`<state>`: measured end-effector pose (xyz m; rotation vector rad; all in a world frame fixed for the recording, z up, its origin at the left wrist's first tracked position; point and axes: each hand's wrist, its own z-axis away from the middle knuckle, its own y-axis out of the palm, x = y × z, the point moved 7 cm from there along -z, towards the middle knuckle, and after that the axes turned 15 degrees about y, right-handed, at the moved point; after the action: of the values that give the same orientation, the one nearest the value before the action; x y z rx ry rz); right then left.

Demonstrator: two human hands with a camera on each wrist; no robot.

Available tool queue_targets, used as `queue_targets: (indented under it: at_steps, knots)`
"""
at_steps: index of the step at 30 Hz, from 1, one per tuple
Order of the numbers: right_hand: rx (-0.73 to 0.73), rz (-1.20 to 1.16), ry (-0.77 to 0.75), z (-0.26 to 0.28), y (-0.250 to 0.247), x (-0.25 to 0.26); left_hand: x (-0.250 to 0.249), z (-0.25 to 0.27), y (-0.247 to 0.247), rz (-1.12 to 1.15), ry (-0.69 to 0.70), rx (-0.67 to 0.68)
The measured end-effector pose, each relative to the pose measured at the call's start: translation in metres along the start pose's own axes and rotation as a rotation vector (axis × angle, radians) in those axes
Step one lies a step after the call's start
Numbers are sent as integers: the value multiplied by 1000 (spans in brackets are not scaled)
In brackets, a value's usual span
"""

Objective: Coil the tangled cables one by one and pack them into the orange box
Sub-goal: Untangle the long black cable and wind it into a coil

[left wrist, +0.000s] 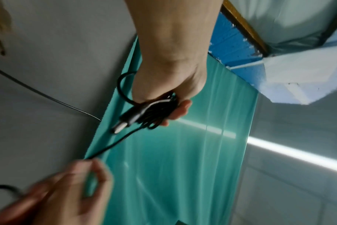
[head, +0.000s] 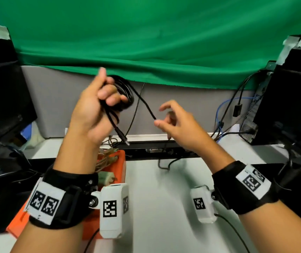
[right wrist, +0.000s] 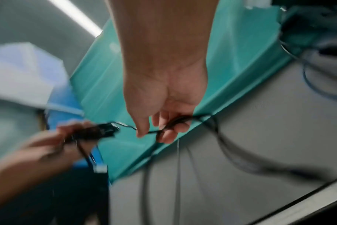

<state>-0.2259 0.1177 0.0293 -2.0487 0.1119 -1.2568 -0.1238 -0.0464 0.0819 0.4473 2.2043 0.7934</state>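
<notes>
My left hand [head: 109, 95] is raised above the table and grips a coil of black cable [head: 127, 92], also seen in the left wrist view [left wrist: 156, 112]. A metal-tipped plug [head: 126, 142] hangs below that fist. One strand runs from the coil down to my right hand [head: 161, 115], which pinches it between thumb and fingers [right wrist: 142, 132]. The right wrist view is blurred. The orange box [head: 122, 161] sits on the table at lower left, partly hidden by my left forearm. It holds a braided cable [head: 102, 162] and a pale plug [head: 107, 177].
Black monitors [head: 4, 99] stand left and right, with a computer tower [head: 292, 106] at the right. A green cloth [head: 155, 37] hangs over a grey partition [head: 58, 106]. Loose black and blue cables [head: 224, 114] run behind the white table [head: 160, 207].
</notes>
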Motion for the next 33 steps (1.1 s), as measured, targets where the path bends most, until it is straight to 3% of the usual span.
queue_targets:
  at_steps: [2, 3, 7, 9, 11, 14, 17, 20, 22, 25, 30, 33]
  knots:
    - [-5, 284, 12, 10, 12, -23, -25, -4, -5, 266, 113, 19]
    - [-29, 313, 12, 13, 13, -33, -38, -5, -6, 379, 165, 44]
    - [-160, 131, -63, 22, -3, -52, -65, -3, -12, 480, 317, 33]
    - [-142, 127, 7, 15, -10, -65, -75, -3, -11, 481, 370, 52]
    - [-39, 243, 194, 6, -12, -90, -81, -3, -5, 558, 366, 125]
    - [136, 389, 397, 0, -14, -114, -80, -1, -2, 387, 358, 88]
    - [199, 370, 399, 3, -27, -107, -75, -3, -12, 179, 384, -29]
    - [80, -3, 457, 7, -63, -108, -77, -5, -29, 119, 378, -141]
    - [-63, 115, 442, 9, -88, -108, -79, -5, -41, 88, 371, -207]
    - [-55, 337, 392, 14, -86, -85, -56, -7, -35, 79, 184, -159]
    - [-105, -99, 29, 30, -49, 44, 28, 17, 15, -208, -259, 142]
    - [-15, -325, -27, 34, -17, 81, 58, 34, 38, -227, -379, 292]
